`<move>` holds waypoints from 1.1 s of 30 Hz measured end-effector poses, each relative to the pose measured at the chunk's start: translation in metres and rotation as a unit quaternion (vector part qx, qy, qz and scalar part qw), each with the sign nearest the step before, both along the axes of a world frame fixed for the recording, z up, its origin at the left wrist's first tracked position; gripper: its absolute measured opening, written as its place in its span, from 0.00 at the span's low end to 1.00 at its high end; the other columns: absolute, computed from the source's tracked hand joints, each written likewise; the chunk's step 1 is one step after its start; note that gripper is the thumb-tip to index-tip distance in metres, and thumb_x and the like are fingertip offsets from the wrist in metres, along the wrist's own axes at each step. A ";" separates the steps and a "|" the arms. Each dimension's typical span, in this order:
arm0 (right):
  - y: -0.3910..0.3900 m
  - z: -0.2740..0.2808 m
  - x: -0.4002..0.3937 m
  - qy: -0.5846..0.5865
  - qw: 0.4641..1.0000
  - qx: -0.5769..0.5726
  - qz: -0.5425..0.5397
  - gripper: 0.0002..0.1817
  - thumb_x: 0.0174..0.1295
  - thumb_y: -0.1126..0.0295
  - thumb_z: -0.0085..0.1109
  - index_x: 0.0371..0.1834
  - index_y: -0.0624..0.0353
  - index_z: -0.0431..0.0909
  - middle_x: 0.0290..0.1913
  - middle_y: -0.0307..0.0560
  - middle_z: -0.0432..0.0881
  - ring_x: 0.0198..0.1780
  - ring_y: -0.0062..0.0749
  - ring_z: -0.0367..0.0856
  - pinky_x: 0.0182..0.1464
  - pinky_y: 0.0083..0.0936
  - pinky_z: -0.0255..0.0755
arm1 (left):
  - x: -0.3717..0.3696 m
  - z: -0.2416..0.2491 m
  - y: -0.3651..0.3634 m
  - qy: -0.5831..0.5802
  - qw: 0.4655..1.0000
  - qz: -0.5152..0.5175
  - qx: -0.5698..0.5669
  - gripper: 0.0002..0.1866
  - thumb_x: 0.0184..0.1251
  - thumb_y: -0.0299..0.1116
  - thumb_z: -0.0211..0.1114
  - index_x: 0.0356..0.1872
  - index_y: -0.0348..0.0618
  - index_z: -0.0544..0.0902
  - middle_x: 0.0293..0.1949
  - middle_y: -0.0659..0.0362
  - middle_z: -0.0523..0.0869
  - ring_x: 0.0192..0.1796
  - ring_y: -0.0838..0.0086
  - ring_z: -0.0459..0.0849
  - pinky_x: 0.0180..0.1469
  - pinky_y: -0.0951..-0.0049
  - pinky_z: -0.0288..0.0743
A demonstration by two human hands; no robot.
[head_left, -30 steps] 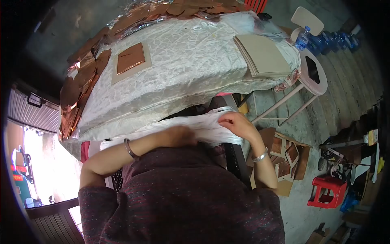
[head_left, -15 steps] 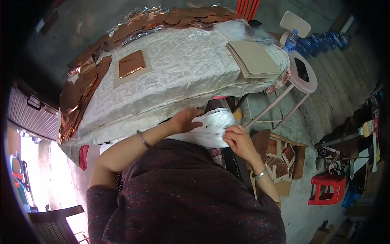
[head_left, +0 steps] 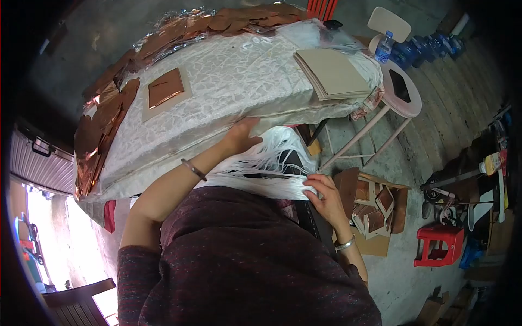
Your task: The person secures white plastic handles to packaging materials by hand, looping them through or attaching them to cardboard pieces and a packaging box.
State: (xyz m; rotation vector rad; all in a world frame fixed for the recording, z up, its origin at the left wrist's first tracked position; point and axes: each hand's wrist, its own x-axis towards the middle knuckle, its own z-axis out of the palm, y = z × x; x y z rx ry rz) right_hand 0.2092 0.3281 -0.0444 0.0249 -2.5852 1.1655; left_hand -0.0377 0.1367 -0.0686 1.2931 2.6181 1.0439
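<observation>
A bundle of white threads [head_left: 255, 185] lies across my lap, its strands spread loosely toward the table. My right hand [head_left: 328, 201] pinches the bundle's right end between thumb and fingers. Over the far side of the strands, close to the table's cloth edge, is my left hand [head_left: 242, 137]. Its fingers are stretched out and apart, with the thumb pointing to the right. Some threads run below my left wrist, and whether that hand touches any of them is hard to see.
A lace-covered table [head_left: 228, 81] bears copper foil sheets [head_left: 239, 20], a foil piece on card [head_left: 166, 88] and stacked boards [head_left: 334, 73]. A stool [head_left: 405, 103] holds a phone and bottle. A box of framed pieces [head_left: 375, 212] and a red stool [head_left: 439, 245] stand right.
My left hand has moved up and slightly left, toward the table edge. The white threads have fanned out from a compact bunch. My right hand has shifted slightly, still at the right end.
</observation>
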 end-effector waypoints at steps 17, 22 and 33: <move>0.004 0.009 -0.025 0.018 0.996 0.075 0.048 0.08 0.53 0.72 0.58 0.35 0.61 0.77 0.37 0.46 0.74 0.41 0.39 0.74 0.41 0.28 0.69 | 0.056 -0.044 0.048 0.129 0.974 -0.105 -0.155 0.14 0.52 0.40 0.60 0.31 0.39 0.77 0.27 0.52 0.77 0.32 0.57 0.79 0.33 0.61 0.73; 0.006 0.006 0.002 -0.033 0.998 0.029 0.037 0.06 0.53 0.72 0.59 0.33 0.61 0.78 0.37 0.44 0.75 0.40 0.32 0.74 0.37 0.24 0.70 | 0.009 0.016 0.065 -0.123 0.991 0.027 0.046 0.10 0.54 0.35 0.56 0.31 0.39 0.78 0.25 0.48 0.81 0.28 0.59 0.81 0.29 0.62 0.74; 0.034 -0.013 -0.052 -0.046 0.991 -0.108 -0.061 0.07 0.54 0.73 0.56 0.35 0.63 0.76 0.30 0.49 0.77 0.29 0.30 0.76 0.31 0.21 0.68 | 0.061 -0.027 0.013 -0.212 0.938 -0.263 -0.072 0.19 0.62 0.45 0.54 0.43 0.39 0.75 0.39 0.47 0.80 0.42 0.64 0.79 0.44 0.67 0.70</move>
